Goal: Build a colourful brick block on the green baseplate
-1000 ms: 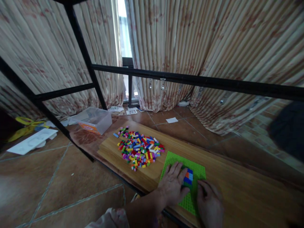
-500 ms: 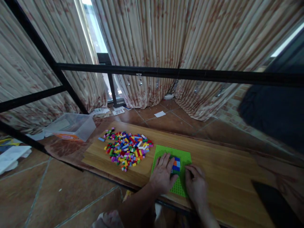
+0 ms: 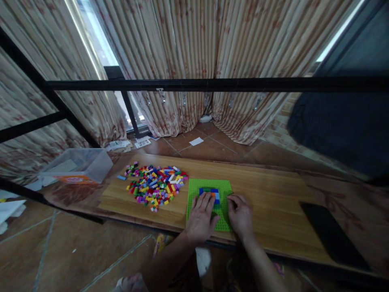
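A green studded baseplate [image 3: 224, 224] lies on the wooden board. On it is a flat patch of toy bricks [image 3: 216, 195] in blue, green, light blue and orange. My left hand [image 3: 199, 217] lies over the patch with its fingers stretched out, fingertips on the bricks, hiding their near left part. At the plate's right edge is my right hand [image 3: 241, 217], its fingers curled in against the thumb; whatever they pinch is hidden. To the left, a heap of loose bricks [image 3: 154, 184] in many colours spreads over the board.
A clear plastic bin [image 3: 99, 166] with an orange label stands left of the wooden board [image 3: 267, 194]. A black flat object [image 3: 332, 233] lies at the right end. A black metal rail [image 3: 188, 84] crosses behind, before striped curtains [image 3: 182, 40].
The camera view has shifted, so the scene sits further left and higher. My left hand has drawn back slightly on the bricks, baring their far row. My right hand stays at the plate's edge.
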The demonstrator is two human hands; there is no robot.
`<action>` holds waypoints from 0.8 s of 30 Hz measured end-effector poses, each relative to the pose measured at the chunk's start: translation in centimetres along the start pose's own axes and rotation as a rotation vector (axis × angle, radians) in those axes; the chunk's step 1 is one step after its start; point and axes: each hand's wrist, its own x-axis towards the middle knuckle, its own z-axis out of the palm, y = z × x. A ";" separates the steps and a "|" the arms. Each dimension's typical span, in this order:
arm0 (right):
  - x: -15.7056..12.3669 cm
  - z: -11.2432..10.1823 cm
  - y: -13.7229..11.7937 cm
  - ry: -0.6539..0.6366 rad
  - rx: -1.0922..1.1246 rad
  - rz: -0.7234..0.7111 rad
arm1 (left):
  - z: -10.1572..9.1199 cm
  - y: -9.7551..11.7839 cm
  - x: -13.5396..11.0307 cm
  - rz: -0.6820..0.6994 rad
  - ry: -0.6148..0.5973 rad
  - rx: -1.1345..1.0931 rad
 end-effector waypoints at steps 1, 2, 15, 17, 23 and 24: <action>0.0 0.0 0.0 0.001 -0.010 0.002 | 0.0 0.1 -0.2 -0.004 -0.005 0.008; 0.0 0.0 0.0 0.000 -0.018 0.002 | 0.0 0.2 -0.3 -0.006 -0.012 0.014; -0.4 -0.4 0.7 -0.014 -0.085 -0.020 | 0.2 -0.4 -0.6 0.053 -0.073 -0.026; -0.4 -0.5 0.9 -0.020 -0.091 -0.024 | 0.1 -0.3 -0.6 0.055 -0.069 -0.032; -0.4 -0.5 1.2 -0.025 -0.124 -0.033 | 0.1 -0.2 -0.9 0.052 -0.021 -0.054; -0.4 -0.5 1.2 -0.023 -0.124 -0.029 | 0.2 -0.2 -0.9 0.049 -0.006 -0.059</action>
